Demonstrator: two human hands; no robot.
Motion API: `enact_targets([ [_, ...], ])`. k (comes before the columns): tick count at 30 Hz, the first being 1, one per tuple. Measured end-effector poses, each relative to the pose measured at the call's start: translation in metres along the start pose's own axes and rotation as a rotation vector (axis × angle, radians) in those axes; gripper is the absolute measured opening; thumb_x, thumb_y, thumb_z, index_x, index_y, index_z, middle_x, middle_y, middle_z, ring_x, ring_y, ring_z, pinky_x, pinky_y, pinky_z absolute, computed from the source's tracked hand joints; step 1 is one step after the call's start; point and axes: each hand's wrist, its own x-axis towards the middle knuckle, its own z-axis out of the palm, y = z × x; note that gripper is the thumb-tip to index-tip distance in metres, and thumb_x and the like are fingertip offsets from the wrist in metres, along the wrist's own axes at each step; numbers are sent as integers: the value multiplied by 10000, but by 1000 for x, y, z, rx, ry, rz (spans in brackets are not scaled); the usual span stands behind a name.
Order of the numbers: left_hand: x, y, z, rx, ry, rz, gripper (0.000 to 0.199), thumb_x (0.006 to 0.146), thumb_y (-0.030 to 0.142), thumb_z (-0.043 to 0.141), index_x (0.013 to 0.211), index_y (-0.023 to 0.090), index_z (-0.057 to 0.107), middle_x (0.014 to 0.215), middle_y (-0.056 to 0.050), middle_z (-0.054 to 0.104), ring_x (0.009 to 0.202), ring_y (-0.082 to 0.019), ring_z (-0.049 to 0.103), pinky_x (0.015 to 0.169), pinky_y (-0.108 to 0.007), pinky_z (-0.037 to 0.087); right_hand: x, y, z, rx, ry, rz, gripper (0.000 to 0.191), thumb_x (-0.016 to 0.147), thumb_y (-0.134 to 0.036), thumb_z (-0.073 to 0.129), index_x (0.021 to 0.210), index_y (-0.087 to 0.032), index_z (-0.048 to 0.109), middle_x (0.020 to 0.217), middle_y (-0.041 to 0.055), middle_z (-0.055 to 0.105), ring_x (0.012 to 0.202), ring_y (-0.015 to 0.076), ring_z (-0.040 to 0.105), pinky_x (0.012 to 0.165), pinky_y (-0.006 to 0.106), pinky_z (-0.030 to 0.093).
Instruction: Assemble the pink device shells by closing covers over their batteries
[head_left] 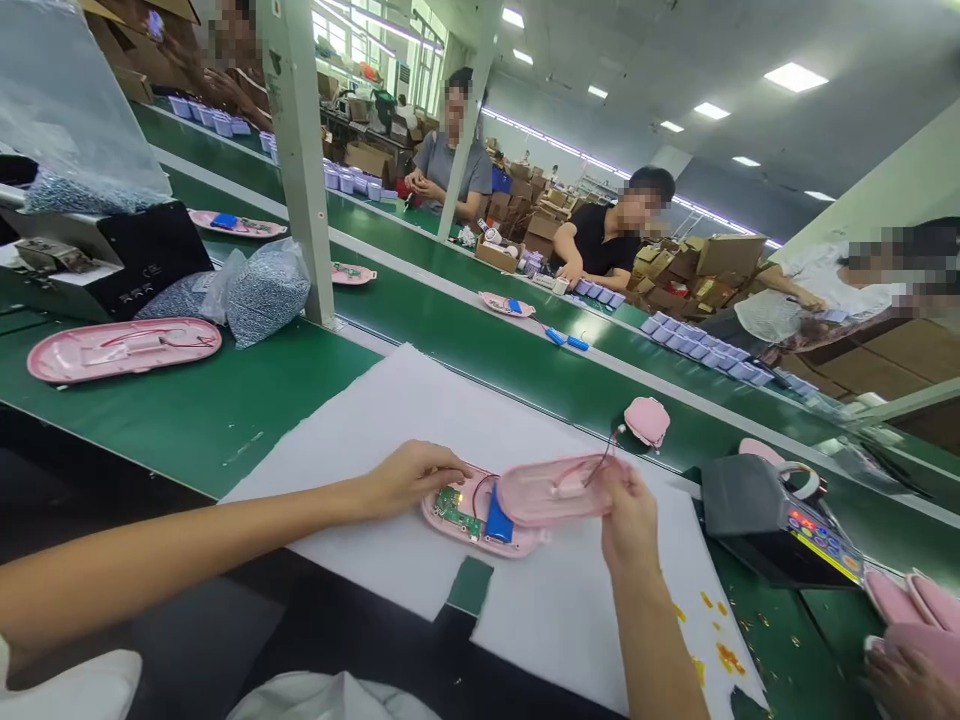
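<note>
On the white sheet (360, 420) lies a pink oval plastic shell (517, 548) holding a green circuit board (456, 512), a blue battery pack (498, 520) and a red wire. My left hand (416, 480) grips this shell by its upper left rim, thumb and fingers close together. In my right hand (628, 505) is the matching pink shell cover (551, 492), pinched at its right end. It is tilted over the right part of the lower shell, inner side showing. A thin wire with a small white connector rises from the cover.
At left are another pink shell half (127, 350), bags of screws (270, 290) and a black machine (112, 255). A grey device with a lit display (780, 520) stands right, near a co-worker's hand (915, 680). Beyond runs a green conveyor belt (442, 345) carrying parts; several people sit behind it.
</note>
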Motion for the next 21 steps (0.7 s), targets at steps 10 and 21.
enact_targets([
  [10,-4,11,17,-319,326,-226,196,863,310,594,852,141,691,746,-38,685,618,-130,614,558,-213,462,-21,-72,94,-1297,-931,-465,198,776,-164,554,886,-238,701,753,3,683,709,156,587,608,242,348],
  [21,-4,-3,34,156,356,75,188,948,290,567,929,195,728,1072,-59,600,613,-76,513,637,-247,482,-23,-20,69,-1008,-766,-406,317,897,-292,402,962,-224,705,886,39,683,803,183,607,732,292,427],
])
